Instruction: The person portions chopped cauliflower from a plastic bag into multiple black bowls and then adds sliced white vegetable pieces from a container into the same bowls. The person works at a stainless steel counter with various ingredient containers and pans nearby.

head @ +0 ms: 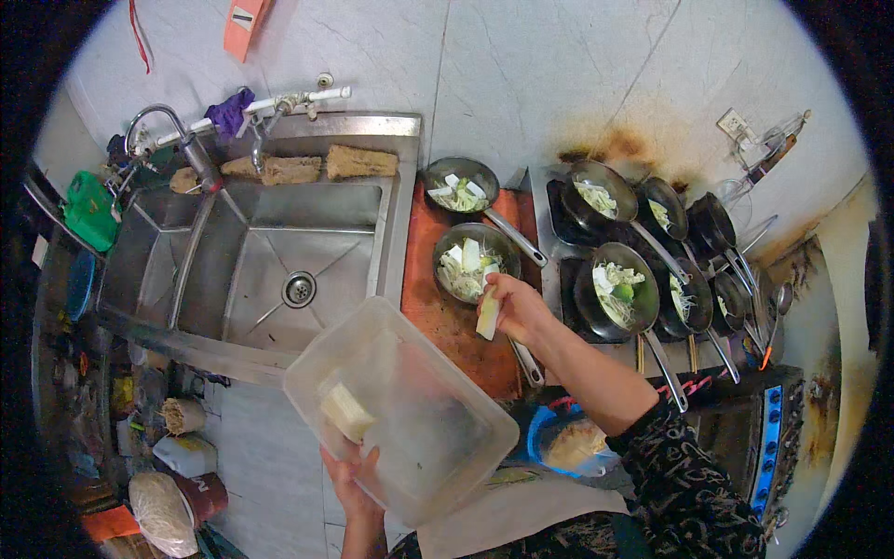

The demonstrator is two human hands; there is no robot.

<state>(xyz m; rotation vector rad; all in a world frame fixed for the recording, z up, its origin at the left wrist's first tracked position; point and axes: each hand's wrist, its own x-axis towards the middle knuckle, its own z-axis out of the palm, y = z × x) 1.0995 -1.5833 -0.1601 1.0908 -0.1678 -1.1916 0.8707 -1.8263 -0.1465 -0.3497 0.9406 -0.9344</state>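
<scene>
My left hand (356, 475) grips the near left edge of a translucent plastic container (447, 419), tilted in front of me. Inside it lies a stack of pale yellowish pieces (347, 412). My right hand (517, 307) pinches a flat pale slice (488, 316) over the near edge of a frying pan (476, 265). That pan holds sprouts, chopped pale greens and white pieces. Behind it another pan (461, 185) holds similar greens with white pieces. Both pans rest on an orange-red surface (426, 321).
A stainless steel double sink (314, 244) is at the left, with taps above. Several pans stand on the stove at the right, among them a large near pan (618, 286) with greens. A blue-rimmed basin (573, 440) sits below my right forearm. Ladles (782, 300) are at the far right.
</scene>
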